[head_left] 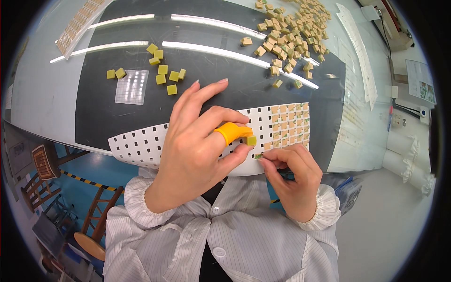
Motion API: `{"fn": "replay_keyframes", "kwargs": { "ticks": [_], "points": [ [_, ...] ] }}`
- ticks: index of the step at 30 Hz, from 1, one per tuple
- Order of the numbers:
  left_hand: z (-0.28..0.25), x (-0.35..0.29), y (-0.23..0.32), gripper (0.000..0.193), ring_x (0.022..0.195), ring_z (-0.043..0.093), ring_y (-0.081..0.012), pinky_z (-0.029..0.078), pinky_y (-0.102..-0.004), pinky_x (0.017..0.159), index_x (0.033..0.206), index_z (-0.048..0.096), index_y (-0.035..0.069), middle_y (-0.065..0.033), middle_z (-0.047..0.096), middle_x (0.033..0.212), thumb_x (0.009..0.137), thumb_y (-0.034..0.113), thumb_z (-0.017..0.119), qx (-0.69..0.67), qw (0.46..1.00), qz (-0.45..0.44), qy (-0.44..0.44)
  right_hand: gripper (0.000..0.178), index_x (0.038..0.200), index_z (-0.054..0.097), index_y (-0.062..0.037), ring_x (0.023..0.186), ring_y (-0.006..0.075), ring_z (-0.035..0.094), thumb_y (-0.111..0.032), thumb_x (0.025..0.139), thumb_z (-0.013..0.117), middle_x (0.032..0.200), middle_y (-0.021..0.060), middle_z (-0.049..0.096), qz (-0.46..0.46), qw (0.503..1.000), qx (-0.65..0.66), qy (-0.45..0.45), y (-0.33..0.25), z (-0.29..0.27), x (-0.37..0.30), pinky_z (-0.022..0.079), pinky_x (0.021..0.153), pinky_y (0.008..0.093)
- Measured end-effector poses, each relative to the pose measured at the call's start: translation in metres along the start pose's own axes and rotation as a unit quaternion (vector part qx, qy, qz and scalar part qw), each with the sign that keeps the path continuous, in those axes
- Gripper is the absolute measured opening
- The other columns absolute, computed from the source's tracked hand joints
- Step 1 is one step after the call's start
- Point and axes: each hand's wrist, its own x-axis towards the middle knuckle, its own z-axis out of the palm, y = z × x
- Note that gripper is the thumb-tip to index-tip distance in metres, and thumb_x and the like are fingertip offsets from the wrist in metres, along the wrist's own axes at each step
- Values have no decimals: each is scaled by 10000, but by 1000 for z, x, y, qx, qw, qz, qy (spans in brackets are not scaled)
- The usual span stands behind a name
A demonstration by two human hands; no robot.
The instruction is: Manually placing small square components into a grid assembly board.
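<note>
Filling looks well short of halfway on the white perforated sheet (pixel 185 124), which lies across the near part of the dark surface (pixel 206 70). Small tan pieces (pixel 291 123) occupy the columns at its right end, with a few more along the ragged lower-left border of that block. From there leftward, most visible openings show dark and unfilled; the left hand (pixel 188 143) covers part of the middle, so a full count cannot be made.

The left thumb and forefinger, the latter in a yellow finger cot (pixel 229 133), are closed on an olive-green cube (pixel 251 141) above the sheet; its other fingers spread loosely. The right hand (pixel 298 178) brings thumb and forefinger nearly together beside a tan-and-green piece (pixel 258 156) near the sheet's lower edge; whether they grip it cannot be told.

Plenty of stock remains: a heap of tan blocks (pixel 293 40) at the far right, and loose olive-green cubes (pixel 162 69) near a clear gridded film (pixel 136 92). At the upper left, another sheet (pixel 82 23) appears largely filled.
</note>
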Motion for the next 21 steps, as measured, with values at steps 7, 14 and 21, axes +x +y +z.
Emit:
{"fn": "replay_keyframes", "kwargs": {
  "ticks": [7,14,21],
  "points": [
    [0,0,0,216,1212,539,-323,327,-544,1075,816,719,74,-9,696,947,617,64,803,-9,1000,0,3,191,820,641,-32,636,180,559,29,694,771,719,40,595,5,1000,-5,20,1,4,0,434,576,285],
    [0,-1,0,216,1213,539,-320,326,-546,1078,817,722,76,-12,698,948,617,67,805,-8,1000,0,6,191,817,633,-28,633,176,558,35,695,765,742,37,603,-28,1000,-3,6,5,0,0,432,576,286],
    [0,0,0,224,1216,538,-316,329,-539,1079,822,723,75,-8,698,951,615,69,809,0,1000,-3,-2,240,837,638,-12,605,181,568,39,659,791,754,56,601,-206,978,-31,-1,14,-15,5,447,521,277]
  ]
}}
